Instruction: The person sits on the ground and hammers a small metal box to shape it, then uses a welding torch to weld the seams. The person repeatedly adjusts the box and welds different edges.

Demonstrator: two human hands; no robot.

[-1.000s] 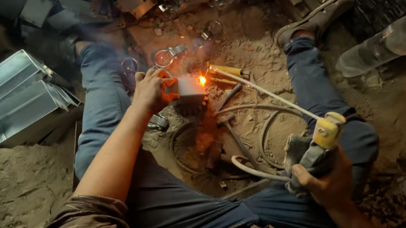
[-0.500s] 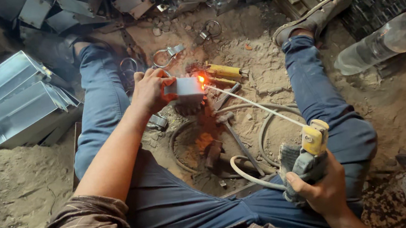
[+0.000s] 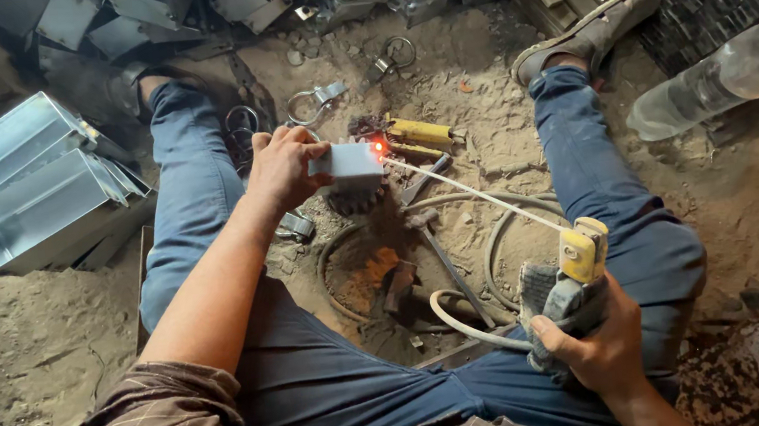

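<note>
Two hands busy: left hand (image 3: 280, 165) pinching grey metal box (image 3: 348, 163); right hand (image 3: 600, 345) wrapped around yellow-tipped electrode holder (image 3: 580, 262), rod (image 3: 472, 196) glowing beside left fingertips.

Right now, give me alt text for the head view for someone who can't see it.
Seated on sandy ground, a person's left hand steadies a small metal box while the right hand holds an electrode holder, its rod glowing at the box. Metal trays lie left.
</note>
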